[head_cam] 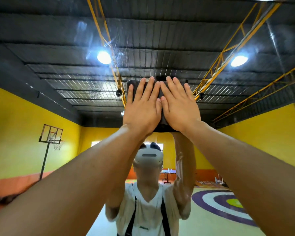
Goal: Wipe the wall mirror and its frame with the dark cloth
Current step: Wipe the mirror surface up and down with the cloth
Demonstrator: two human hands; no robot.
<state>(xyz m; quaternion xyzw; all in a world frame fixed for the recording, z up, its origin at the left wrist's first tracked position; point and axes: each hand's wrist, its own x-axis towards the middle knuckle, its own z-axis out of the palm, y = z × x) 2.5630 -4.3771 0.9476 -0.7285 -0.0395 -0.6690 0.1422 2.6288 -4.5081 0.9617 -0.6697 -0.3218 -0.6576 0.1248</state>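
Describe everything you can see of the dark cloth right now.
The dark cloth looks black and roughly rectangular. It lies flat against the mirror glass, high up. The left hand and right hand press on it side by side with straight fingers, covering most of it; only edges and a middle strip show.

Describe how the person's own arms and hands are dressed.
The left hand and right hand are bare: no gloves, rings or watch visible. Both forearms are bare to the picture's edge. The wall mirror reflects short white T-shirt sleeves.
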